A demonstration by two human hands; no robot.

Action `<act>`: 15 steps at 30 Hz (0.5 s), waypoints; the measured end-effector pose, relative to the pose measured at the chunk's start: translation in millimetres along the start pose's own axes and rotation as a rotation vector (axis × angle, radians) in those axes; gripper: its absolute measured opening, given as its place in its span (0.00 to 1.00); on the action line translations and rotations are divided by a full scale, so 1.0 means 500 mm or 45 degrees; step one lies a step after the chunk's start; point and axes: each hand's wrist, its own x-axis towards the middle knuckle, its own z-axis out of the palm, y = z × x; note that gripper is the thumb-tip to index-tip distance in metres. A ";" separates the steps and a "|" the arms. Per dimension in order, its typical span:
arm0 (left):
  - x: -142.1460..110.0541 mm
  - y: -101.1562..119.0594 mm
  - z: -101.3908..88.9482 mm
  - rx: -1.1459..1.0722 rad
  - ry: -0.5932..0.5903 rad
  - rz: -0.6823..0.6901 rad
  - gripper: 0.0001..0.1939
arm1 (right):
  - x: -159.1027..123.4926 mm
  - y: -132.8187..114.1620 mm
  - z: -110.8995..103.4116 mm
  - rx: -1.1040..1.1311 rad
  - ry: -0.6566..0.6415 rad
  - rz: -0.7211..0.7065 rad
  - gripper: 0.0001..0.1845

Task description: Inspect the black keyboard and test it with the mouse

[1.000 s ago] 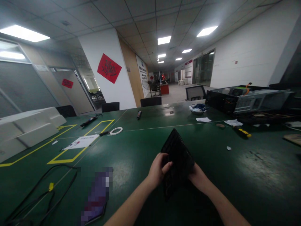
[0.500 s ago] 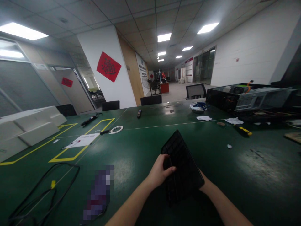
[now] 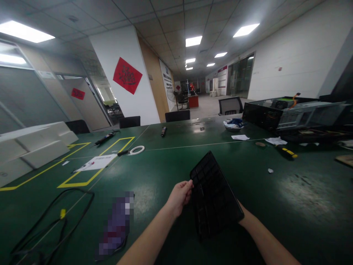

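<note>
A black, flat panel with a grid of raised squares or compartments (image 3: 213, 187) is held tilted above the table in front of me. Its lower part is dark, and I cannot make out its exact kind. My left hand (image 3: 180, 195) is closed in a pinch, its thumb and index fingertips at the panel's left edge. Behind the lower right edge is my right hand (image 3: 241, 211), supporting the panel. Its fingers are hidden, with only the wrist side showing.
On the green table (image 3: 160, 169) lie a looped black cable (image 3: 91, 197), a blurred purple item (image 3: 117, 224) and a white tape ring (image 3: 137, 149). An opened computer case (image 3: 292, 114) stands back right, near a yellow-and-black tool (image 3: 288, 152). White foam blocks (image 3: 41, 147) sit left.
My left hand has drawn back leftwards, its thumb leaving the panel's face for the edge and its fingers curling in. The panel has shifted slightly right.
</note>
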 end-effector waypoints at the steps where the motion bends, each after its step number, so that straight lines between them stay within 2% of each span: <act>1: -0.001 -0.001 0.000 0.013 -0.027 0.006 0.19 | 0.001 0.001 0.000 0.022 -0.004 0.007 0.23; 4: -0.007 0.000 0.004 0.055 -0.094 0.040 0.18 | -0.001 -0.004 0.004 0.043 -0.023 0.004 0.23; 6: -0.010 -0.001 0.011 0.135 -0.080 0.096 0.15 | -0.005 -0.013 0.009 0.055 -0.059 -0.018 0.22; 8: -0.012 -0.006 0.020 0.232 -0.020 0.186 0.12 | -0.008 -0.021 0.015 0.065 -0.064 -0.024 0.22; 15: -0.009 -0.033 0.042 0.609 0.191 0.566 0.08 | -0.009 -0.014 0.009 -0.022 0.162 -0.053 0.21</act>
